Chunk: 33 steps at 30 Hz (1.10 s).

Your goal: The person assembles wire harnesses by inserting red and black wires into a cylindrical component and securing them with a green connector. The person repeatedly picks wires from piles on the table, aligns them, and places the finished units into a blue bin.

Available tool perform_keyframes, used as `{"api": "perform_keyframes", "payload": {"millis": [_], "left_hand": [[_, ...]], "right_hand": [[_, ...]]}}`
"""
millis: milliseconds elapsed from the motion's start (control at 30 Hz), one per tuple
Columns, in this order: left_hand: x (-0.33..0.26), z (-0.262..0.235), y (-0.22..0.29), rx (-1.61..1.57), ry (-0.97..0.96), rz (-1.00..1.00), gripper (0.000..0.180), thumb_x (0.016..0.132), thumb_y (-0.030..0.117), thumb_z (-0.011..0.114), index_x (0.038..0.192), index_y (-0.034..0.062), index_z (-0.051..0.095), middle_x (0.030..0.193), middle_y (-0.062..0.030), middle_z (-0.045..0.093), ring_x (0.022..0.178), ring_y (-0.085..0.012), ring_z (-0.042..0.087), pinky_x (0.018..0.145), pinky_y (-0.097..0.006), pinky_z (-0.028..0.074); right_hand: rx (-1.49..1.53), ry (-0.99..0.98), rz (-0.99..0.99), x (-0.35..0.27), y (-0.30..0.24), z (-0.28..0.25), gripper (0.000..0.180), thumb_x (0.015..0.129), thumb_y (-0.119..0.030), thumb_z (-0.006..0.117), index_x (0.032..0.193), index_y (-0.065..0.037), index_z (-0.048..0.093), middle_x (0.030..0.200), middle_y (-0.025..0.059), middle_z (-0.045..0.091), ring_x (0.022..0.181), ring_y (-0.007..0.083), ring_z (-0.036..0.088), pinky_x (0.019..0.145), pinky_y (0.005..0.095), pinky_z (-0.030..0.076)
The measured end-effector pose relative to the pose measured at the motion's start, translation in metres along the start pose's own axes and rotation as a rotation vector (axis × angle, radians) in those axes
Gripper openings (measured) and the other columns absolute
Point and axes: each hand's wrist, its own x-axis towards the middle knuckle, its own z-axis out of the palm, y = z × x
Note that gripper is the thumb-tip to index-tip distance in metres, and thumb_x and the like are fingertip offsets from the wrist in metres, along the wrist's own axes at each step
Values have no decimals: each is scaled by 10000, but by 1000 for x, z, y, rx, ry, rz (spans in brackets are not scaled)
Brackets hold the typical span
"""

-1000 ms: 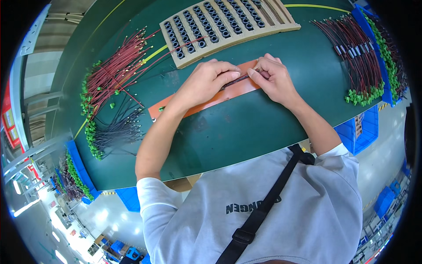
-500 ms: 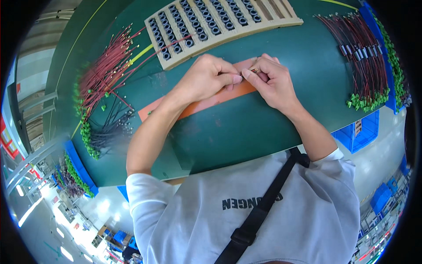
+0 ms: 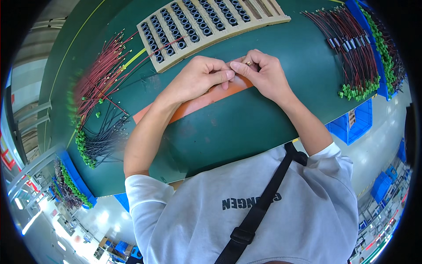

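Note:
My left hand (image 3: 198, 79) and my right hand (image 3: 262, 72) meet above an orange strip (image 3: 193, 110) on the green table. Both are closed in a pinch, thumbs against index fingers, tips almost touching. A small gold-coloured bit shows at the fingers of my right hand; what either hand pinches is too small and hidden to name. Just beyond them stands a beige slotted tray (image 3: 165, 67) with rows of black rings (image 3: 182, 45). Red wires (image 3: 103, 66) with green connectors and pale tips lie to the left, one or two reaching over the tray.
Dark wires (image 3: 105, 136) with green connectors (image 3: 83, 147) lie at the near left. Bundled red and black wires with dark cylinders (image 3: 349, 44) lie at the right, beside a blue bin (image 3: 379, 57) of connectors. Another blue bin (image 3: 354, 123) sits below the table's right edge.
The whole view has shifted slightly, with the table's things moving left in it. Both hands stay together over the orange strip, and their fingertips have drawn a little closer.

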Motion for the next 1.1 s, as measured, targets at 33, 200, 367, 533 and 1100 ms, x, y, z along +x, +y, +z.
{"api": "perform_keyframes", "payload": {"millis": [33,200,367,533,1100], "left_hand": [[0,0,0,40,4,20,224,1002,206,690,907,17,764,807,-13,715,786,-77,598,720,-251,472],[7,2,6,107,4,76,193,989,156,688,887,9,762,758,-18,701,721,-71,577,657,-257,456],[8,2,10,95,17,-73,155,960,124,703,956,-3,791,727,-58,723,641,-95,582,611,-289,485],[5,5,18,163,42,-156,141,969,117,701,972,-2,776,771,-49,711,650,-76,565,605,-270,468],[-104,17,-16,290,410,222,351,927,73,735,1261,-28,701,976,-100,754,765,-128,681,710,-270,549]], "right_hand": [[-61,9,-68,-1,2,1,326,899,-219,805,715,-22,622,671,34,634,644,170,486,713,343,437],[-212,47,-263,-4,8,4,269,918,-188,774,740,-45,633,683,25,653,651,174,482,752,349,416],[-196,35,-263,-4,10,6,260,923,-190,767,745,-53,636,682,24,650,652,175,499,757,356,414],[-166,43,-255,-3,9,8,266,919,-185,772,739,-52,628,661,24,621,647,184,497,733,339,414],[-404,163,-1117,-6,-23,-5,366,684,-213,923,759,-93,586,699,20,531,664,240,527,705,379,407]]}}
